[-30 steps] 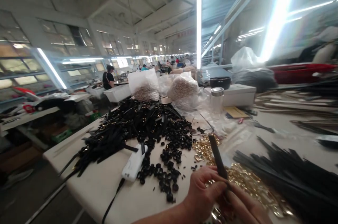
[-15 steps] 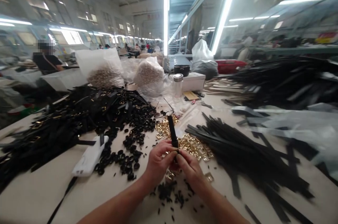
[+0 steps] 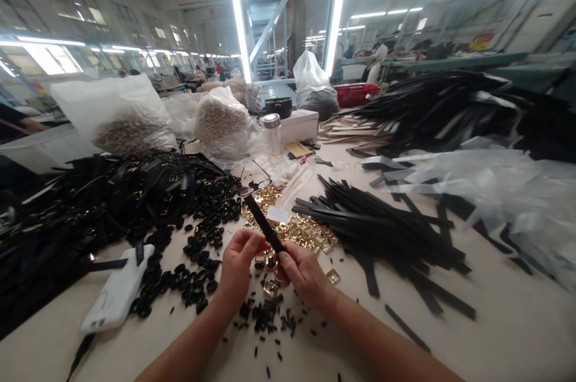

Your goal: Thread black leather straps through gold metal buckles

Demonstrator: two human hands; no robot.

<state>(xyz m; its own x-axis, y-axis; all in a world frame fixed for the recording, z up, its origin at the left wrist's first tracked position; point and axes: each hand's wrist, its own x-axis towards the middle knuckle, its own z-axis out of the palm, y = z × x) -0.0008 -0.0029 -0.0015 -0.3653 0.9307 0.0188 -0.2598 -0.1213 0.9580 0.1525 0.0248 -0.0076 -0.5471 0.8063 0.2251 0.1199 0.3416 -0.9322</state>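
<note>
My left hand (image 3: 238,262) and my right hand (image 3: 302,271) meet low in the middle of the view, both pinching one short black strap (image 3: 263,223) that slants up and to the left from my fingers. Right under them lies a heap of gold metal buckles (image 3: 301,232), and one gold buckle (image 3: 271,288) sits between my wrists. Small black rings (image 3: 198,250) are scattered just left of my left hand. A pile of loose black straps (image 3: 378,229) lies to the right of my right hand.
A white phone-like device (image 3: 117,292) with a black cable lies at the left. A big heap of buckled black straps (image 3: 90,202) fills the left side. Plastic bags of parts (image 3: 121,124), a jar (image 3: 272,133) and a white box (image 3: 299,124) stand behind. Clear plastic sheeting (image 3: 495,190) lies right.
The view has swung right and down, so my hands sit nearer the middle. The black strap has tilted from nearly upright to slanting left; both hands keep hold of it.
</note>
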